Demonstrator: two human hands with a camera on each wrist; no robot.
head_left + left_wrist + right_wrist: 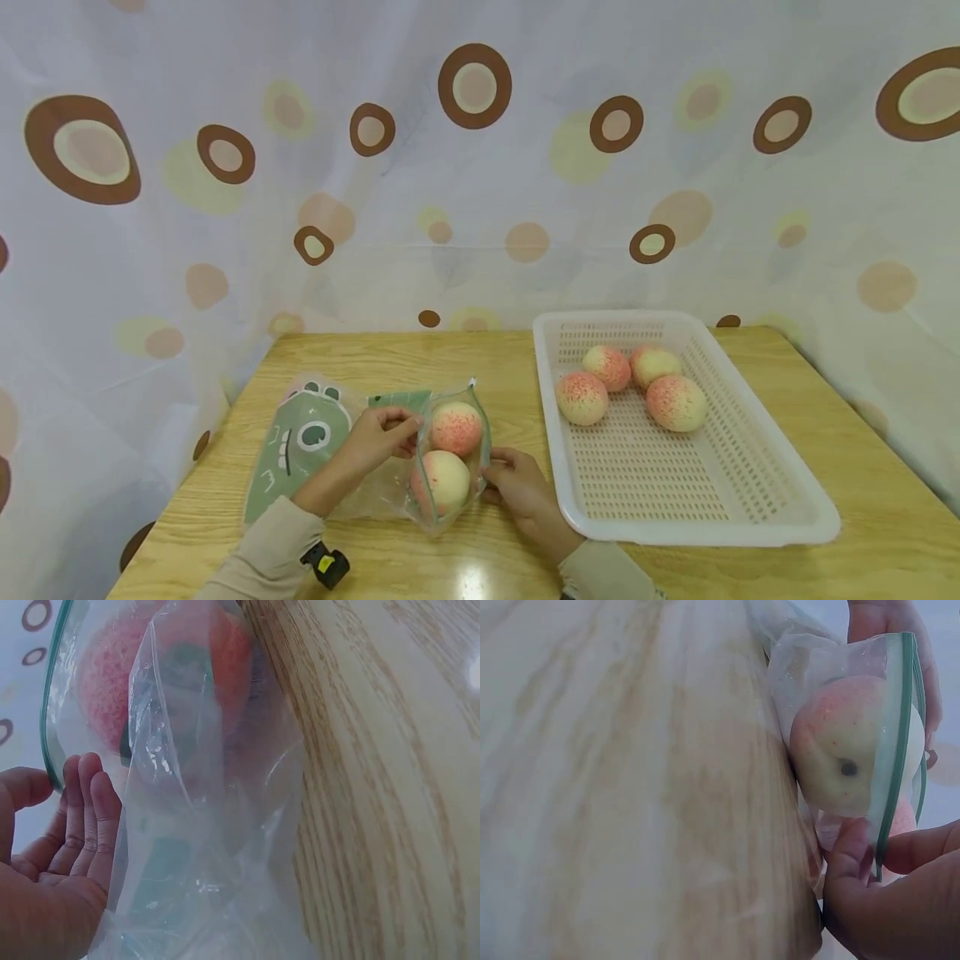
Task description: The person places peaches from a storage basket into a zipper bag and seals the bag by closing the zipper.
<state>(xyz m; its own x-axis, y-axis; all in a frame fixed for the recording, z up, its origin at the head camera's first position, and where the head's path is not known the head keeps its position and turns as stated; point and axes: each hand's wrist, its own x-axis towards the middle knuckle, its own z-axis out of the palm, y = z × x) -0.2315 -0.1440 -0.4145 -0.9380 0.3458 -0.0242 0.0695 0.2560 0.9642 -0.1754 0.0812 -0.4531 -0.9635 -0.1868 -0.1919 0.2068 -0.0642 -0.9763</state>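
Observation:
A clear zip bag with a green zip edge lies on the table, its mouth spread towards the right. Two peaches sit inside, just within the mouth. My left hand pinches the far-left side of the zip edge between thumb and fingers. On the opposite side, my right hand pinches the right edge of the mouth, thumb and finger on either side of the film in the right wrist view. A green cartoon monster print shows on plastic left of my left hand, partly covered by the forearm.
To the right stands a white slotted plastic basket holding several more peaches towards its back. The wooden table ends at a dotted cloth backdrop. A wrist strap with a black buckle sits at the left sleeve.

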